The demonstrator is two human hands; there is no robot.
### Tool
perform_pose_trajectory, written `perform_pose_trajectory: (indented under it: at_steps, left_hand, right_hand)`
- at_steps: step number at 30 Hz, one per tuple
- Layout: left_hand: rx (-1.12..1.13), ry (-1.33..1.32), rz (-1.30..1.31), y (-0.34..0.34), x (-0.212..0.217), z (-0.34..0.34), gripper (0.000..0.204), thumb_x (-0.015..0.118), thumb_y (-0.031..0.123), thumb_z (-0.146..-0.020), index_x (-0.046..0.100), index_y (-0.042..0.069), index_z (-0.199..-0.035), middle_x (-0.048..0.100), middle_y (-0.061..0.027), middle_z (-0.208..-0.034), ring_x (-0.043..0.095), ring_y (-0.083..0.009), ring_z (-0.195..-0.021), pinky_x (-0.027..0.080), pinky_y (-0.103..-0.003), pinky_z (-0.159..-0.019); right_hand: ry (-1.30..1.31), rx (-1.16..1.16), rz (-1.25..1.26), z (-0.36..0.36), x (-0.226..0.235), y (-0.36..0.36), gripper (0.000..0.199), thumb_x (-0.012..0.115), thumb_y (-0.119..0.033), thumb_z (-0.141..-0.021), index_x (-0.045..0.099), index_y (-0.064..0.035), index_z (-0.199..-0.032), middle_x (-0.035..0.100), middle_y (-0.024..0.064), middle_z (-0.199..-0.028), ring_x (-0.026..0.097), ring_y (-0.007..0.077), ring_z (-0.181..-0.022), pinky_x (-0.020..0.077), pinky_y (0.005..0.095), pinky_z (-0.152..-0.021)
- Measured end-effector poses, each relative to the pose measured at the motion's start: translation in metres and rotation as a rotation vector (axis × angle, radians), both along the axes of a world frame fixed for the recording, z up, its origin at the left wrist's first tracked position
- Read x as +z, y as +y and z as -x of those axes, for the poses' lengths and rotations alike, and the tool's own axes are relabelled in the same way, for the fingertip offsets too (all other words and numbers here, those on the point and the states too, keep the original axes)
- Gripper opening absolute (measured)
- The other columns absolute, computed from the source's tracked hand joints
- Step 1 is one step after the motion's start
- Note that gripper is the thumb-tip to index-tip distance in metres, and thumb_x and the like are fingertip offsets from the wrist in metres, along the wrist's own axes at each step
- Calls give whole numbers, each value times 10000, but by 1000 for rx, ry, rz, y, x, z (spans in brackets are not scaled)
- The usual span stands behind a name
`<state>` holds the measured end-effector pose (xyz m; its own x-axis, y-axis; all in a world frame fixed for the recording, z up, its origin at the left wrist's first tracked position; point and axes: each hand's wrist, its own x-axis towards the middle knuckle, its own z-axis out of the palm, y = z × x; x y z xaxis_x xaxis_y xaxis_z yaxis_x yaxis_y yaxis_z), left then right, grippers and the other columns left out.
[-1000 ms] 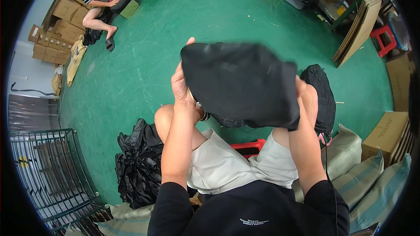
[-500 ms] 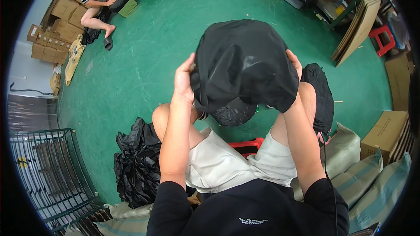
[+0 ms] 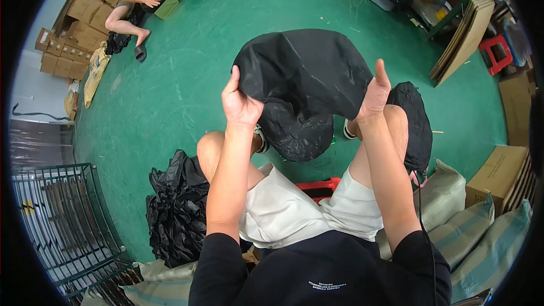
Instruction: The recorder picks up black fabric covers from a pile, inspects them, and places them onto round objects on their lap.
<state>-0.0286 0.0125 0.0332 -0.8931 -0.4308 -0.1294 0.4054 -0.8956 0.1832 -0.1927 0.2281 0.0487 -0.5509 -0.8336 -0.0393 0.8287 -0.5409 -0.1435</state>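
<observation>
A soft black cloth piece (image 3: 309,65), baggy and creased, is held up in front of my knees between both hands. At its left edge is my left hand (image 3: 242,102), thumb on the near side and the other fingers hidden behind the cloth. My right hand (image 3: 374,95) grips the right edge, its thumb pointing up and its other fingers out of sight. Whether the cloth is a bag or a cover I cannot tell. Below it, between my feet, a rounded black bundle (image 3: 300,139) rests on the floor, partly covered by the raised cloth.
Crumpled black plastic (image 3: 178,209) lies left of my knee; another black bundle (image 3: 412,122) sits beyond my right knee. A red stool (image 3: 317,188) shows beneath me. Woven sacks (image 3: 462,226) and a carton (image 3: 497,173) stand at right. A seated co-worker (image 3: 127,3) handles a dark item far left.
The cloth has shifted left and sagged open in its lower middle, uncovering more of the bundle below. My right hand has moved left and its thumb now sticks up. The co-worker's hands have moved.
</observation>
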Motion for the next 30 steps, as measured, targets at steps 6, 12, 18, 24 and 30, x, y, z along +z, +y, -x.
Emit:
perform_pose_trajectory:
  at_steps: [6,12,18,24,30]
  left_hand:
    - [198,-338,605,17,8,8,429,594,-75,-846,555,31,-1261,625,-91,-1239,589,-238,-1158,438,-403,-1044]
    - [159,-167,379,5,7,2,356,569,-40,-894,558,-2,-1248,640,-130,-1214,621,-259,-1119,490,-404,-1000]
    - [212,-135,450,7,3,6,360,536,-139,-850,581,-48,-1196,657,-161,-1168,643,-268,-1089,508,-401,-994]
    - [185,-137,457,12,7,7,317,584,-94,-870,604,-30,-1180,673,-121,-1135,649,-221,-1051,495,-354,-985]
    - [507,-405,954,18,-8,11,180,598,89,-963,636,9,-1119,679,-80,-1085,636,-147,-971,501,-283,-868]
  right_hand:
    - [64,-64,-359,-1,4,4,589,581,-301,-856,508,-7,-1362,550,217,-1348,542,394,-1214,379,521,-1090]
    - [52,-88,-73,7,22,8,443,600,-134,-846,553,27,-1256,632,219,-1185,634,361,-1078,502,502,-978]
    - [101,-11,-416,5,-1,-5,399,627,12,-786,571,45,-1180,674,184,-1056,698,298,-917,589,418,-841]
    - [204,32,-604,9,10,-9,263,681,-131,-862,645,27,-1069,705,151,-994,704,244,-901,593,385,-822]
    - [104,-81,-248,11,11,1,255,624,-166,-930,640,19,-1104,700,137,-1062,694,252,-964,567,399,-890]
